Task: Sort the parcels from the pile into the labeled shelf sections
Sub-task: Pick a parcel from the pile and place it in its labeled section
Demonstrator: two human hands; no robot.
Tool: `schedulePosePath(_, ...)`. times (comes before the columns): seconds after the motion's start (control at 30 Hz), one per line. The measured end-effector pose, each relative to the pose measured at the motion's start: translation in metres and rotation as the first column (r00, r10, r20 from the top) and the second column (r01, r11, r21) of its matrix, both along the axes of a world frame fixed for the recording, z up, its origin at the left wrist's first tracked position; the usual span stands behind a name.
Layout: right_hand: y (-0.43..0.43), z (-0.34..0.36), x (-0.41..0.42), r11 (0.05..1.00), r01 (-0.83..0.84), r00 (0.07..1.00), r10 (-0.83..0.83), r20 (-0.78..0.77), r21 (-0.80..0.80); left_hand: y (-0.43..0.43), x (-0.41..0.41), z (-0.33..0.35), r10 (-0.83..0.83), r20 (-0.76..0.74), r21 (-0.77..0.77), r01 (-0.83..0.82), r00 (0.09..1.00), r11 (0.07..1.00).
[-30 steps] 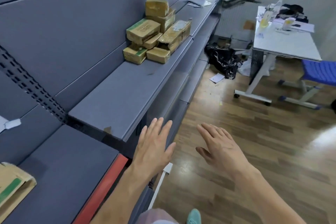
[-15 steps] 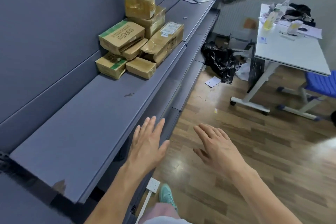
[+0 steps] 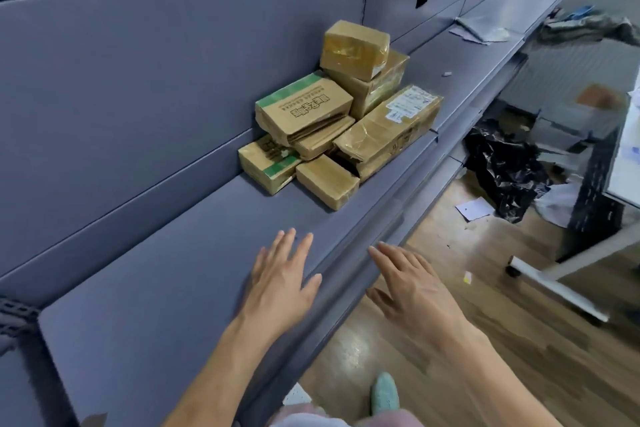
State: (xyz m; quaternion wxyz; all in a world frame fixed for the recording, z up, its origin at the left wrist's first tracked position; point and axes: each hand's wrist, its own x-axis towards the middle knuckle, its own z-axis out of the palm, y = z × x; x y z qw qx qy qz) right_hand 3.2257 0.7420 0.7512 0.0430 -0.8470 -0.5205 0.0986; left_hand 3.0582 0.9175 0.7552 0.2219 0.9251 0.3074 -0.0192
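**Head view: both hands empty, parcel pile ahead**

Nearest, at 6 o'clock: teal shoe (image 3: 384,392) on wood floor.

Just beyond: left hand (image 3: 280,282) spread flat over bare grey shelf (image 3: 156,305), fingers straight and apart. Cannot tell whether touching. Right hand (image 3: 412,288) at its 3 o'clock, fingers straight and loosely splayed, out past the shelf's front lip, above the floor. Nothing held in either. Palms down, fingertips aimed at 12 o'clock; probably posed for a two-handed reach.

Farther, at 12 o'clock from the left hand: pile of parcels (image 3: 343,121) on the same shelf, backed against the rear panel, well apart from both hands.
- Small plain parcel (image 3: 327,185) lowest and nearest, flat on the shelf, near side free. Judged the easiest first pick.
- Green-striped parcel (image 3: 268,163) at its 10 o'clock, also on the shelf.
- Printed box (image 3: 304,107) above, propped on flatter parcels.
- Long labelled parcel (image 3: 391,130) tilted on the 3 o'clock side.
- Taped parcel (image 3: 355,48) topmost.

Loosely stacked; risk of a slide if drawn from below. No section labels legible.

Farthest, at 2 o'clock: black plastic bag (image 3: 502,166) on the floor.
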Motion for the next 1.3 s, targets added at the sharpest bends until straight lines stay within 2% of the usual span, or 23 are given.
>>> schedulePosePath(0.3,0.074,0.007,0.094,0.954,-0.301,0.954,0.300,-0.017,-0.010,0.005,0.056,-0.003,0.275,-0.010,-0.034,-0.275,0.961,0.961)
schedulePosePath(0.53,0.121,0.010,0.138,0.872,-0.488,0.872,0.489,-0.018,0.043,-0.014,0.078,-0.010,0.510,-0.057,-0.059,-0.513,0.858,0.856)
schedulePosePath(0.7,0.138,0.004,0.140,0.807,-0.588,0.807,0.590,-0.022,0.046,-0.030,0.082,-0.016,0.606,-0.102,-0.053,-0.613,0.789,0.788)
schedulePosePath(0.83,0.151,-0.001,0.145,0.792,-0.610,0.792,0.610,0.005,0.030,-0.033,0.083,-0.015,0.643,-0.105,-0.038,-0.650,0.758,0.759)
schedulePosePath(1.07,0.178,-0.012,0.136,0.785,-0.613,0.774,0.620,0.129,-0.092,-0.035,0.069,-0.013,0.703,-0.090,-0.044,-0.708,0.706,0.705)
schedulePosePath(1.3,0.178,-0.021,0.114,0.854,-0.512,0.835,0.519,0.182,-0.088,-0.036,0.050,-0.021,0.710,-0.088,-0.106,-0.715,0.699,0.691)
